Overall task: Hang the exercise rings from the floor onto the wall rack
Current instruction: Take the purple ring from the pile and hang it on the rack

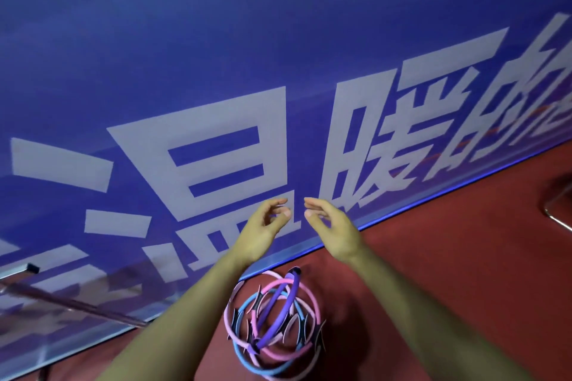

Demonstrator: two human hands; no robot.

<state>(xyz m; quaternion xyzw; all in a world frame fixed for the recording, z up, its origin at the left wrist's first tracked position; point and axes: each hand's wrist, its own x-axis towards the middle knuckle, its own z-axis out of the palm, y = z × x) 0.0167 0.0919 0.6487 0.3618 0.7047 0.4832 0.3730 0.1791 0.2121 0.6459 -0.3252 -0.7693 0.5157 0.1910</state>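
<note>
Left hand (263, 227): I have it raised in front of the blue wall, palm turned inward. Fingers (278, 202) loosely curled, thumb tip near the index but a gap shows between them. It holds nothing and touches nothing.
Right hand (332, 226): raised beside the left, the two fingertips close but apart. Fingers (312, 202) slightly bent and spread, thumb held below them. Empty, clamped on nothing.
Exercise rings (274, 326): a pile on the red floor (448, 257), below and between my forearms, just beside the foot of the wall. Well apart from both hands.
Ring look: thin hoops stacked and crossed over one another, pink, light blue and purple. One purple ring stands tilted up through the pile. Dark padded grips show on the rims. I cannot count the rings exactly.
Wall (216, 40): deep blue with large pale characters painted across it, meeting the floor along a bright blue strip.
Metal bar (77, 303): blurred silver tube at lower left, running along in front of the wall; I cannot tell what it belongs to.
Far right: a bent chrome tube (557, 219) on the floor, cut off by the edge.
</note>
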